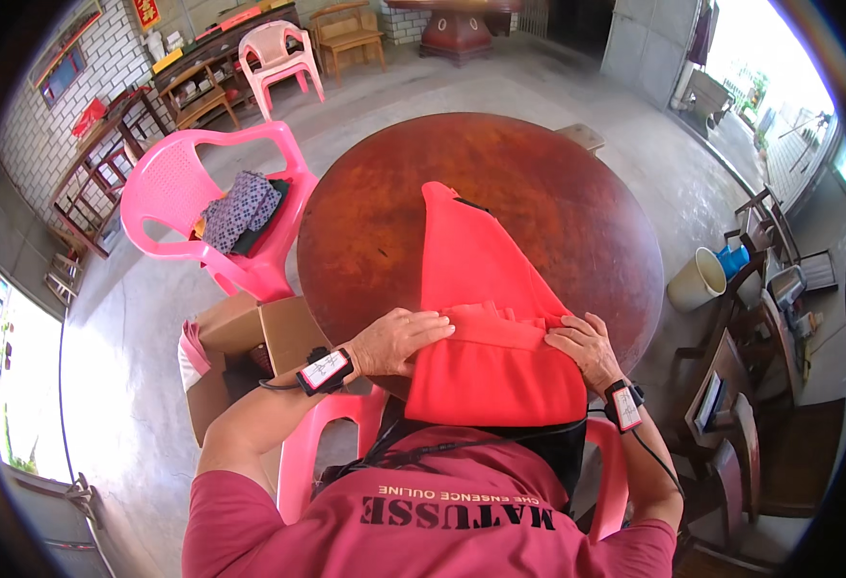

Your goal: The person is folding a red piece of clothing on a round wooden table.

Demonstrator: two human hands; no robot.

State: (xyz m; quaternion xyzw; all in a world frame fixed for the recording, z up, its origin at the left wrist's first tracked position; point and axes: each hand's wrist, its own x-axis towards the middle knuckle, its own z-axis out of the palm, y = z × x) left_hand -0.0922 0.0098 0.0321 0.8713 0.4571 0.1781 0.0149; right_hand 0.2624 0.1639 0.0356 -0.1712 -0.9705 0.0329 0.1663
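A bright red cloth garment (492, 253) lies on the round wooden table (365, 195), its far end narrowing to a point with a small dark strip at the edge. A gathered band runs across its middle, and the near part hangs over the table's front edge towards my lap. My left hand (401, 338) grips the left end of that band, fingers on top and thumb lower down by the cloth's side. At the right end, my right hand (588, 350) pinches the cloth between fingers and thumb. Both wrists wear strapped devices with cables.
To the left, a pink plastic armchair (170, 184) carries folded patterned cloth (242, 209). Below it stands an open cardboard box (293, 329) with pink-and-white cloth over its rim. Wooden chairs (748, 433) crowd the right, near a cream bucket (694, 282). A stool (583, 136) shows behind the table.
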